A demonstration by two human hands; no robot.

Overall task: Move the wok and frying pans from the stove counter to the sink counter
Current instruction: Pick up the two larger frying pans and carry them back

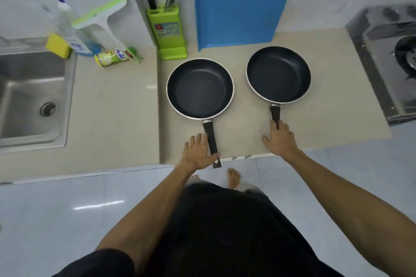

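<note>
Two black non-stick frying pans stand side by side on the beige stove counter (326, 119), handles pointing toward me. My left hand (197, 153) lies open beside the left pan (200, 89), its fingers spread and its thumb against the black handle (211, 139). That handle juts past the counter's front edge. My right hand (280, 139) rests flat over the end of the right pan's (278, 74) handle, fingers spread and not curled round it. The lower sink counter (117, 108) lies to the left.
A steel sink (33, 94) sits at far left, with a yellow sponge (58, 45), spray bottle (76, 38), squeegee (99, 18) and a lying can (112, 57) behind it. A green knife block (167, 31) and blue cutting board (238, 20) stand against the wall. The steel stove (382, 58) is at right.
</note>
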